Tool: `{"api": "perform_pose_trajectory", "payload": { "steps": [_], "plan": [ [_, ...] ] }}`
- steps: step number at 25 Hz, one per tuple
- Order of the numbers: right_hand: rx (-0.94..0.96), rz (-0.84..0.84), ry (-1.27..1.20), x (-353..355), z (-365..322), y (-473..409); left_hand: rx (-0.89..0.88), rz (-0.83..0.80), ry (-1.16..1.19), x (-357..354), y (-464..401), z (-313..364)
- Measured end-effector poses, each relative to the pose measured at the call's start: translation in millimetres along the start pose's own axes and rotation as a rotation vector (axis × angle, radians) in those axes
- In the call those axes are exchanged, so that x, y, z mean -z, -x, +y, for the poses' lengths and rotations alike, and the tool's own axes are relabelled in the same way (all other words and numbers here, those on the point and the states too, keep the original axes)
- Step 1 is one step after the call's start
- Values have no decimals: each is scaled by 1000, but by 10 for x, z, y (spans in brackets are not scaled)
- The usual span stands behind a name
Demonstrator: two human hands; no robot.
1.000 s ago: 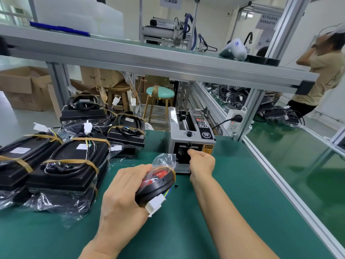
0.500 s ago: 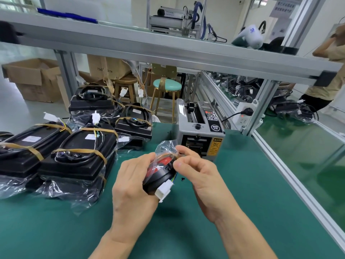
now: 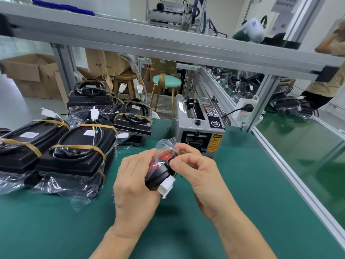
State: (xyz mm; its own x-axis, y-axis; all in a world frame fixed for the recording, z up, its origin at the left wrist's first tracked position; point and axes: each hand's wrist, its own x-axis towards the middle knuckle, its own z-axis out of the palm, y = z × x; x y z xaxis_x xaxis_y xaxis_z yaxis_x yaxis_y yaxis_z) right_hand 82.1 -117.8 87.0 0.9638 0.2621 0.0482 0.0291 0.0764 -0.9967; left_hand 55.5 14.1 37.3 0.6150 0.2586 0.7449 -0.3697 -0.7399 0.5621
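Green matting (image 3: 242,202) covers the bench in the head view. Just below the frame's centre my left hand (image 3: 134,186) curls round a round black-and-red lamp bagged in clear plastic (image 3: 160,171) and holds it above the mat. My right hand (image 3: 197,176) meets it from the right, thumb and forefinger pinched on the bag at the lamp's upper edge, the other fingers curled. A white plastic connector (image 3: 166,186) juts out beneath the lamp. Just behind stands a grey tape dispenser (image 3: 197,131). Taped black bagged units (image 3: 78,150) lie at the left.
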Motion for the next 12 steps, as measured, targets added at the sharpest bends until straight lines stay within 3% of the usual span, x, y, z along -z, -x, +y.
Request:
{"api": "perform_pose_trajectory", "payload": {
  "steps": [12],
  "plan": [
    [127,142,117,-60,91,16,5,-10,-37,-9,-5,46]
  ]
}}
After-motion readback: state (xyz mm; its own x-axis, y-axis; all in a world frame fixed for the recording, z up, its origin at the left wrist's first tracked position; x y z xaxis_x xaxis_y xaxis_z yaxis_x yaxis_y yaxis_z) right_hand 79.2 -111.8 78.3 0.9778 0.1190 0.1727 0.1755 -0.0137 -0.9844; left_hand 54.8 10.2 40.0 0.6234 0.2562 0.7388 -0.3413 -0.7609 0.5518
